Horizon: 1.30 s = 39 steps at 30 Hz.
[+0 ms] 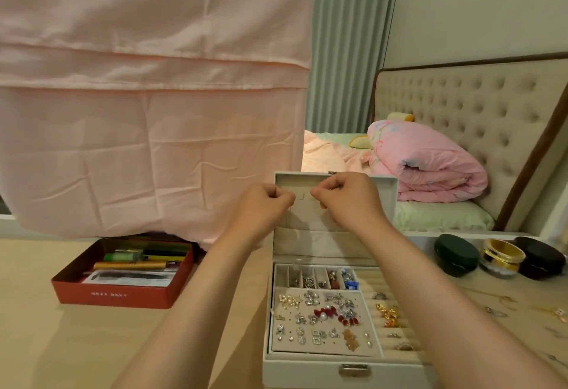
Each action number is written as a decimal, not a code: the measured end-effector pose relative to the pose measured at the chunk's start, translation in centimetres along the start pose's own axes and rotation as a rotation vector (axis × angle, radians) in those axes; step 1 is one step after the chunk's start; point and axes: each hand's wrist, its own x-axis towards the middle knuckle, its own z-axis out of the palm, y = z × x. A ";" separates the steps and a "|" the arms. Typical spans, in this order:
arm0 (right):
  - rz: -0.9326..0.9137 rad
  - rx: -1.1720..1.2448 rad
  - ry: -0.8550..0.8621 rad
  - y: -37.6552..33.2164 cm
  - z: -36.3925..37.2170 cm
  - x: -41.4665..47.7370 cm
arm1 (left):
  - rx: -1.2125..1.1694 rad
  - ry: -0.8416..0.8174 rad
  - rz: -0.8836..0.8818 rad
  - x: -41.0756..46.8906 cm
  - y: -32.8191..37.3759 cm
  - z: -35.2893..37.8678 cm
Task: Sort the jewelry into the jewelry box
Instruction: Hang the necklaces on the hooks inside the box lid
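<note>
Left hand [266, 204] and right hand [344, 201] each have the grip pinched tight, fingertips to thumb, close together in front of the raised lid [384, 198] of the jewelry box [307, 367]; whatever they pinch is too fine to tell. Below, the box's tray holds earrings [319, 318]; loose jewelry [498, 311] lies on the surface [46, 342] to its right, a red tin [107, 295] to its left

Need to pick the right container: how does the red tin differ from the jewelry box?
The red tin is shallow and undivided, holding pens and papers; the jewelry box is white, split into compartments holding jewelry. The jewelry box has a raised lid; the red tin shows none. Both sit open on the light tabletop.
</note>
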 end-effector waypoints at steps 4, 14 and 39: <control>-0.014 -0.041 0.164 0.7 2.4 0.4 | 0.187 0.135 0.023 1.1 -0.5 1.0; -0.093 -0.202 0.247 1.3 4.2 1.3 | 0.522 0.211 0.033 2.5 -0.8 2.5; 0.199 0.140 -0.572 1.2 -0.8 -2.9 | 0.017 -0.222 -0.030 -2.6 -0.6 0.6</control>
